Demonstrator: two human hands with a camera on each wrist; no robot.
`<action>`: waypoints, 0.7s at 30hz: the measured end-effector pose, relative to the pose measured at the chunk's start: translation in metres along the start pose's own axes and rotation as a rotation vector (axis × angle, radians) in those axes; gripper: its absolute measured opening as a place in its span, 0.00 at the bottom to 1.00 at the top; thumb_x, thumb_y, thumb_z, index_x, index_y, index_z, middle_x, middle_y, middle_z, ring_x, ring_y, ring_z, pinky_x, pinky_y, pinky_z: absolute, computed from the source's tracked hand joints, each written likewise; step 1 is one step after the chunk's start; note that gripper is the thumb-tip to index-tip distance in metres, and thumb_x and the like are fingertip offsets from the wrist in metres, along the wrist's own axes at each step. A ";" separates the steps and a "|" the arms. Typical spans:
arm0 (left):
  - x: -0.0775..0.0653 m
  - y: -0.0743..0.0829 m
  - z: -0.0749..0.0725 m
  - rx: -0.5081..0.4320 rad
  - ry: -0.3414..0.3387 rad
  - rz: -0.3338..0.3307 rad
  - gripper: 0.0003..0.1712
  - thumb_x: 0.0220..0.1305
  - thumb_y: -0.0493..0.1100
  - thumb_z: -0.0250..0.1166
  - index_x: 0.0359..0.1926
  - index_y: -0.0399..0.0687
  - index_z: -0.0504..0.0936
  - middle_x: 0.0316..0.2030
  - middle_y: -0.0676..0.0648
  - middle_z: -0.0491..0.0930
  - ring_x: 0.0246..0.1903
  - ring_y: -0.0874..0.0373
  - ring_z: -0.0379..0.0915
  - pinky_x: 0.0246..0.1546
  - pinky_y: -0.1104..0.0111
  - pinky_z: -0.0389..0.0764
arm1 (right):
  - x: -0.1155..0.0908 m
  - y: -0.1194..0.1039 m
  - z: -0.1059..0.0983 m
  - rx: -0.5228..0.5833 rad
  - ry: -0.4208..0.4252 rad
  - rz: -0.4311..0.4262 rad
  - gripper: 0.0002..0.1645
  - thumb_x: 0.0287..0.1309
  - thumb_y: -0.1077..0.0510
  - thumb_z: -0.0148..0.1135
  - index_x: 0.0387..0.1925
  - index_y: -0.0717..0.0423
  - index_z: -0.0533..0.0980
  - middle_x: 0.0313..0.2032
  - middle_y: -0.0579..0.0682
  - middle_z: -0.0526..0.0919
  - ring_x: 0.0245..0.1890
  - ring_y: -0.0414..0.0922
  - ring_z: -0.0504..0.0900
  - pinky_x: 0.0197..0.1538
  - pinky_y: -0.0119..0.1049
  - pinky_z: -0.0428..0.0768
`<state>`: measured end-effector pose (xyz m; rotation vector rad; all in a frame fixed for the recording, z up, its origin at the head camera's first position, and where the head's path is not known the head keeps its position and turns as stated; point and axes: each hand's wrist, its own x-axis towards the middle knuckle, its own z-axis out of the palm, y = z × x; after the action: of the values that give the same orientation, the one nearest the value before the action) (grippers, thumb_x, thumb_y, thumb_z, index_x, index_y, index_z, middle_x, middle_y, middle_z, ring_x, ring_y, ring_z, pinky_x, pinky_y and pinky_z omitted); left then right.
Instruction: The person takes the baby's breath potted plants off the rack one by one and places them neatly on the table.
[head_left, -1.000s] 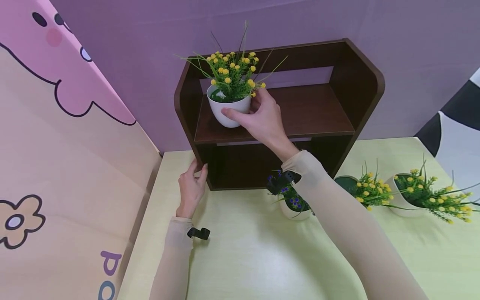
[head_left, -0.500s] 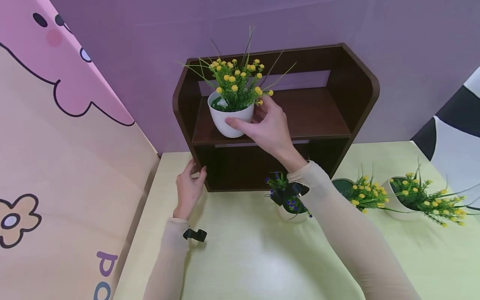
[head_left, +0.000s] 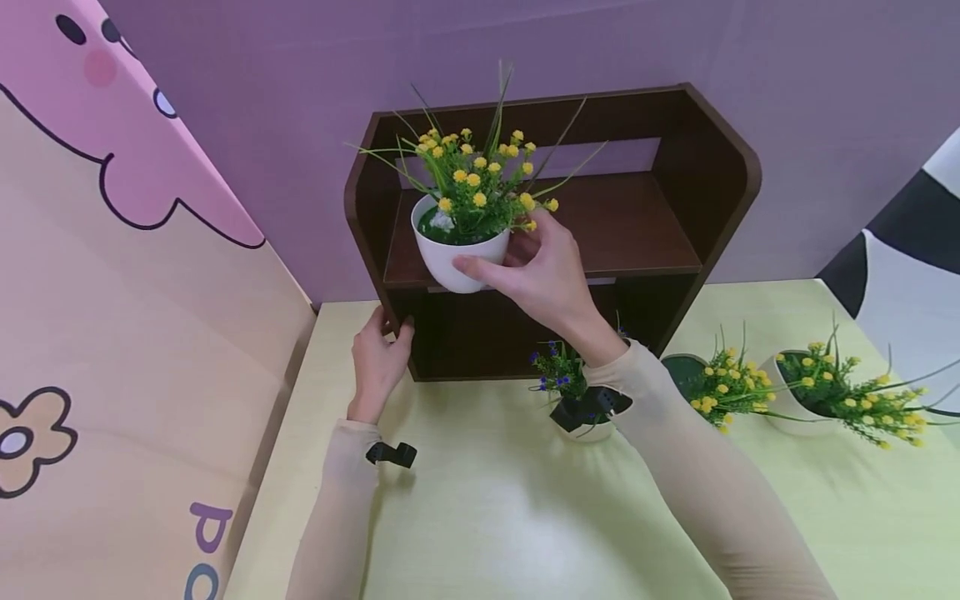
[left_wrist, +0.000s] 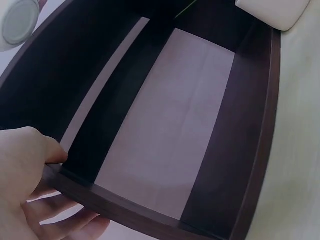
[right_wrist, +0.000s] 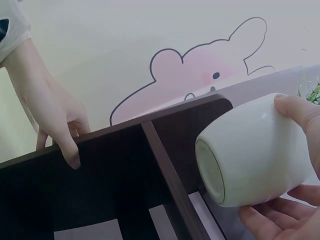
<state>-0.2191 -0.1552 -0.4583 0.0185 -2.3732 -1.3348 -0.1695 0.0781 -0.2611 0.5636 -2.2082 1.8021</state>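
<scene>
My right hand (head_left: 551,271) grips a white flowerpot (head_left: 459,265) with yellow flowers and long grass blades, thumb on its front and fingers round the right side. The pot is in the air at the front of the upper board of a dark brown two-tier shelf (head_left: 637,225); its underside shows in the right wrist view. At the shelf's lower left, my left hand (head_left: 380,367) pinches the side panel (left_wrist: 130,212), thumb inside and fingers outside. A pot with blue flowers (head_left: 558,371) stands before the lower tier, partly hidden by my right wrist.
Two more pots of yellow flowers, a nearer one (head_left: 684,375) and a farther white one (head_left: 795,421), stand on the pale table (head_left: 480,517) at the right. A purple wall (head_left: 300,125) rises behind the shelf, and a printed panel (head_left: 150,333) borders the left side.
My right hand has brought the yellow-flowered pot towards me and slightly right, out from over the upper board to its front edge. The left hand keeps its hold on the side panel.
</scene>
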 end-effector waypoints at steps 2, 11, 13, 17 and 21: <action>0.001 0.002 0.000 0.000 0.010 -0.008 0.13 0.67 0.52 0.61 0.47 0.53 0.80 0.47 0.42 0.87 0.40 0.49 0.87 0.36 0.55 0.86 | -0.003 -0.001 0.000 0.015 -0.005 -0.007 0.42 0.46 0.61 0.78 0.64 0.55 0.70 0.59 0.53 0.80 0.56 0.49 0.84 0.57 0.41 0.83; 0.002 0.008 0.003 -0.023 0.053 0.017 0.19 0.70 0.51 0.57 0.57 0.48 0.74 0.45 0.41 0.85 0.44 0.46 0.84 0.39 0.54 0.85 | -0.012 0.004 0.000 0.055 -0.032 -0.005 0.42 0.45 0.63 0.78 0.63 0.56 0.70 0.58 0.56 0.81 0.55 0.50 0.85 0.57 0.42 0.83; 0.002 0.006 0.006 0.034 0.048 0.044 0.18 0.72 0.52 0.53 0.54 0.46 0.74 0.36 0.40 0.84 0.37 0.44 0.82 0.32 0.55 0.82 | -0.012 0.007 0.000 0.041 -0.037 -0.001 0.42 0.45 0.63 0.78 0.63 0.57 0.70 0.58 0.56 0.80 0.55 0.51 0.85 0.56 0.42 0.83; 0.001 0.002 0.009 0.144 0.053 0.104 0.17 0.74 0.52 0.49 0.43 0.43 0.75 0.20 0.41 0.76 0.23 0.43 0.75 0.21 0.56 0.69 | -0.009 0.022 0.000 0.017 -0.037 -0.007 0.43 0.44 0.62 0.79 0.63 0.54 0.71 0.58 0.53 0.81 0.53 0.49 0.86 0.55 0.41 0.84; 0.001 -0.001 0.010 0.165 0.056 0.126 0.17 0.75 0.52 0.49 0.41 0.42 0.74 0.19 0.42 0.75 0.22 0.43 0.74 0.20 0.56 0.70 | -0.009 0.033 -0.002 0.002 -0.033 -0.018 0.43 0.43 0.58 0.80 0.63 0.50 0.72 0.56 0.50 0.82 0.50 0.47 0.87 0.52 0.39 0.85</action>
<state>-0.2242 -0.1476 -0.4629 -0.0451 -2.3886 -1.0649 -0.1757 0.0866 -0.2934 0.6162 -2.2153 1.7989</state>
